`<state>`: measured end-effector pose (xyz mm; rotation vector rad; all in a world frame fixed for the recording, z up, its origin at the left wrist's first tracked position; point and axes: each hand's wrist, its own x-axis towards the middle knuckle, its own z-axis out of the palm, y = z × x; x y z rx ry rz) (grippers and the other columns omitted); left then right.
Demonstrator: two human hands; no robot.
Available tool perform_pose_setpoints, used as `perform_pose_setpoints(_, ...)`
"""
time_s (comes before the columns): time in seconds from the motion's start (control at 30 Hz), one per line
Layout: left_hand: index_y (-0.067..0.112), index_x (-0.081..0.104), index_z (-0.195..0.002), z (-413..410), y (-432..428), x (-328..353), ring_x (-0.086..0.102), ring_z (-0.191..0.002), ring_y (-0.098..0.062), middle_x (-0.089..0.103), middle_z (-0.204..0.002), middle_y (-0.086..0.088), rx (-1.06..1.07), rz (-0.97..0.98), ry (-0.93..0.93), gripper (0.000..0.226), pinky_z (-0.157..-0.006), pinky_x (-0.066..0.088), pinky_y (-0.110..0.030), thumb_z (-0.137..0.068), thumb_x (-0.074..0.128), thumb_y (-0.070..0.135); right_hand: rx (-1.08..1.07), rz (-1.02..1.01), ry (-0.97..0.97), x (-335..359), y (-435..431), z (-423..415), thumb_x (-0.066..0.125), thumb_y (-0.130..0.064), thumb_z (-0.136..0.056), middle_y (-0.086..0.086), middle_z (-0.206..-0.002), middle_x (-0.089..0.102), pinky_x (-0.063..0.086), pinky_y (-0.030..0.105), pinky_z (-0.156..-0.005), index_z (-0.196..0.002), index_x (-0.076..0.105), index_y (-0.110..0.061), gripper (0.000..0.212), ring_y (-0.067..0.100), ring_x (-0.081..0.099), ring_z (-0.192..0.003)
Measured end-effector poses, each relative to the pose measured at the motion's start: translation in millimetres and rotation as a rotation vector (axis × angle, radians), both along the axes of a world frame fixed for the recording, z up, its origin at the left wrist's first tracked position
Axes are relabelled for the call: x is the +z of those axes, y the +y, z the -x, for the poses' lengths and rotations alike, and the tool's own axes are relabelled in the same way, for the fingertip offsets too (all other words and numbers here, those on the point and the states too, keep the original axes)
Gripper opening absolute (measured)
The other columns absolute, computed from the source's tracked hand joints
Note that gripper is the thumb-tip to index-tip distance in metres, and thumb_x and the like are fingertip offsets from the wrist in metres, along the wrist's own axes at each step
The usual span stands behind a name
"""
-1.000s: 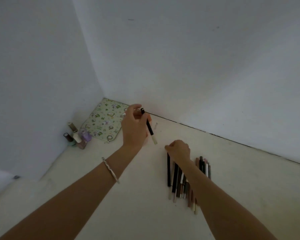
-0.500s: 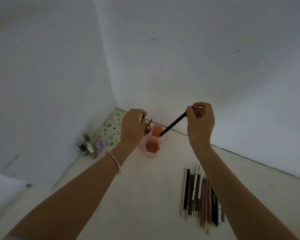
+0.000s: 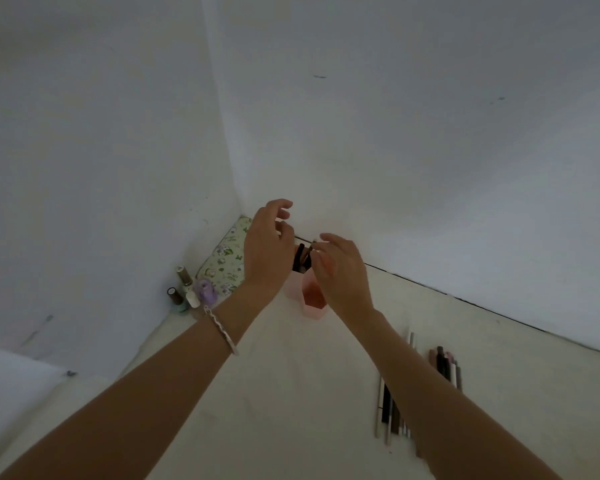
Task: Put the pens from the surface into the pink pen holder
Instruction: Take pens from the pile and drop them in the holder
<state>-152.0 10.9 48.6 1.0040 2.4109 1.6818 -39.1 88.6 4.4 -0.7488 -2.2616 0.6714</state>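
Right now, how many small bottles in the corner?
4, clustered left of the patterned pouch: gold-capped, dark-capped, white, purple. More may hide behind the left forearm.

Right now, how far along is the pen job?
Done: a few pens stand in the holder. In hand: nothing; the left hand and right hand hover open over the holder. Left: a pile of pens lies on the surface and has to go in.
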Motion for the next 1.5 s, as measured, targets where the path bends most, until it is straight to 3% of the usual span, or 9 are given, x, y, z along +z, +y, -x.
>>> perform_pose_setpoints(0.17, 0.026, 0.057, -0.099, -44, 19, -8, 0.061, -0.079, -0.008, 0.062, -0.092, 0.010, -0.137, 0.060, -0.007, 0.019, -0.072, 0.054, -0.029, -0.090, 0.052, 0.010, -0.175, 0.094, 0.151, 11, 21, -36, 0.052, 0.000, -0.087, -0.002, -0.110, 0.064, 0.047, 0.024, -0.086, -0.116, 0.061, -0.014, 0.034, 0.014, 0.059, -0.098)
perform_pose_setpoints(0.27, 0.024, 0.058, -0.097, -88, 34, -31, 0.063, -0.079, -0.013, 0.062, -0.084, 0.008, -0.300, 0.388, -0.012, 0.012, -0.073, 0.057, -0.036, -0.089, 0.056, 0.015, -0.259, 0.216, 0.149, 20, 39, -70, 0.050, 0.004, -0.085, -0.005, -0.100, 0.066, 0.047, 0.018, -0.077, -0.112, 0.062, -0.015, 0.035, 0.007, 0.061, -0.087)
perform_pose_setpoints(0.43, 0.014, 0.057, -0.116, -153, 41, -82, 0.062, -0.104, -0.023, 0.061, -0.117, -0.005, -0.499, 0.925, -0.123, 0.027, -0.087, 0.050, -0.031, -0.090, 0.056, 0.020, -0.333, 0.364, 0.111, 16, 53, -121, 0.048, -0.002, -0.089, -0.008, -0.091, 0.067, 0.044, 0.020, -0.066, -0.103, 0.064, -0.020, 0.028, 0.004, 0.056, -0.069)
perform_pose_setpoints(0.63, 0.006, 0.054, -0.119, -192, 40, -109, 0.060, -0.111, -0.027, 0.060, -0.123, -0.011, -0.475, 1.048, -0.051, 0.026, -0.086, 0.048, -0.032, -0.094, 0.055, 0.015, -0.368, 0.425, 0.062, -6, 54, -171, 0.051, -0.003, -0.090, -0.004, -0.082, 0.069, 0.047, 0.024, -0.059, -0.095, 0.066, -0.018, 0.022, 0.010, 0.054, -0.059)
perform_pose_setpoints(0.93, 0.001, 0.059, -0.111, -196, 42, -113, 0.063, -0.106, -0.027, 0.064, -0.116, -0.015, -0.378, 1.004, -0.247, 0.021, -0.084, 0.050, -0.031, -0.091, 0.058, 0.007, -0.374, 0.517, 0.016, -23, 44, -188, 0.049, 0.001, -0.089, -0.003, -0.083, 0.068, 0.055, 0.032, -0.069, -0.090, 0.066, -0.020, 0.026, 0.028, 0.065, -0.073)
perform_pose_setpoints(1.2, 0.013, 0.059, -0.111, -193, 42, -110, 0.063, -0.100, -0.024, 0.065, -0.112, -0.007, -0.236, 0.851, -0.323, 0.023, -0.081, 0.049, -0.032, -0.089, 0.066, 0.015, -0.322, 0.487, -0.069, -24, 42, -176, 0.050, -0.001, -0.089, -0.004, -0.086, 0.068, 0.053, 0.028, -0.063, -0.096, 0.067, -0.017, 0.024, 0.021, 0.062, -0.064)
perform_pose_setpoints(1.3, 0.016, 0.056, -0.118, -166, 45, -92, 0.065, -0.086, -0.019, 0.069, -0.103, -0.005, -0.187, 0.584, -0.371, 0.030, -0.077, 0.051, -0.030, -0.090, 0.066, 0.012, -0.329, 0.439, -0.259, -27, 46, -170, 0.050, -0.007, -0.090, -0.003, -0.094, 0.066, 0.043, 0.016, -0.058, -0.104, 0.066, -0.015, 0.023, 0.009, 0.055, -0.060)
perform_pose_setpoints(1.4, 0.019, 0.050, -0.131, -141, 48, -67, 0.065, -0.081, -0.019, 0.066, -0.095, -0.003, -0.199, 0.336, -0.367, 0.044, -0.072, 0.055, -0.031, -0.091, 0.063, 0.006, -0.276, 0.384, -0.591, -37, 41, -158, 0.049, -0.009, -0.091, 0.006, -0.108, 0.066, 0.051, 0.029, -0.079, -0.114, 0.063, -0.006, 0.027, 0.021, 0.062, -0.092)
perform_pose_setpoints(1.5, 0.025, 0.051, -0.132, -127, 48, -55, 0.068, -0.083, -0.019, 0.067, -0.097, -0.006, -0.231, 0.186, -0.349, 0.049, -0.072, 0.059, -0.032, -0.091, 0.063, 0.003, -0.236, 0.254, -0.774, -45, 29, -143, 0.048, -0.014, -0.095, 0.011, -0.104, 0.064, 0.049, 0.033, -0.082, -0.113, 0.059, -0.007, 0.023, 0.025, 0.057, -0.099)
